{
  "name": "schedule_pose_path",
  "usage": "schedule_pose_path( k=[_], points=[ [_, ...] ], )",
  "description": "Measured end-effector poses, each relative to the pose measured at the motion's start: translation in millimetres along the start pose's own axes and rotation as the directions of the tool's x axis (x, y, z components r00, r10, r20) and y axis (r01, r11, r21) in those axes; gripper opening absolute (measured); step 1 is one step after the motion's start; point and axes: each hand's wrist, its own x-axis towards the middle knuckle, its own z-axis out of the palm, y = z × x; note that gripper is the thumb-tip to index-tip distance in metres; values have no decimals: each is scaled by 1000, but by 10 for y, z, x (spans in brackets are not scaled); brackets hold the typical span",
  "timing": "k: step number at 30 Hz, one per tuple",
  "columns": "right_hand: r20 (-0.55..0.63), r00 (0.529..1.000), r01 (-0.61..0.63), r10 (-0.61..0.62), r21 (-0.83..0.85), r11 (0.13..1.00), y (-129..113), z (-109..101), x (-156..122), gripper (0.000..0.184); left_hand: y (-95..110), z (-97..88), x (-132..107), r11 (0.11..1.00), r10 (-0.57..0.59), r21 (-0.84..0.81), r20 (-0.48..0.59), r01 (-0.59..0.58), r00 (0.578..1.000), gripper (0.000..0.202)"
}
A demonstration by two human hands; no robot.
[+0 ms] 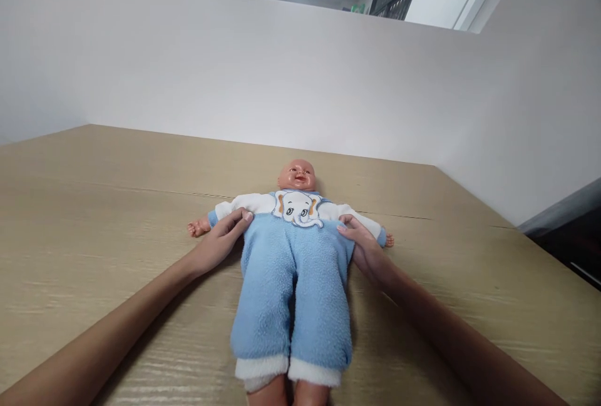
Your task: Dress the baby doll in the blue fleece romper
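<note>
Doll supine, blue fleece romper; both hands at waist.

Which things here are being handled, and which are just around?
Handled:
- baby doll in blue fleece romper
- left hand and right hand, each touching a side of the romper's waist

Just around:
- wooden table
- white partition wall
</note>
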Motion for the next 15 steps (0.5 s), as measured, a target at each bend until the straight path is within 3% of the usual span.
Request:
schedule_pose_path(
  k=[2,5,7,11,13,15],
  points=[
    [-58,998,11,-13,-23,1000,-8,11,-7,39,-16,28,32,1000,-3,-9,-28,2,1000,42],
    [-133,986,61,-98,-258,964,-19,-7,-72,38,-28,83,63,996,36,79,2,-36,999,40],
    [-139,962,134,-235,-509,850,-17,-67,-153,31,-23,112,69,984,50,171,-9,-48,999,39],
    [-52,856,227,-515,-857,463,24,-329,-297,24,81,152,85,963,28,269,-125,7,992,38],
    [-48,824,208,-565,-901,380,66,-494,-310,36,204,193,120,947,85,322,-215,-11,973,37],
    [-81,826,162,-558,-914,371,117,-645,-280,55,368,269,183,905,216,414,-254,-96,943,35]
  ],
)
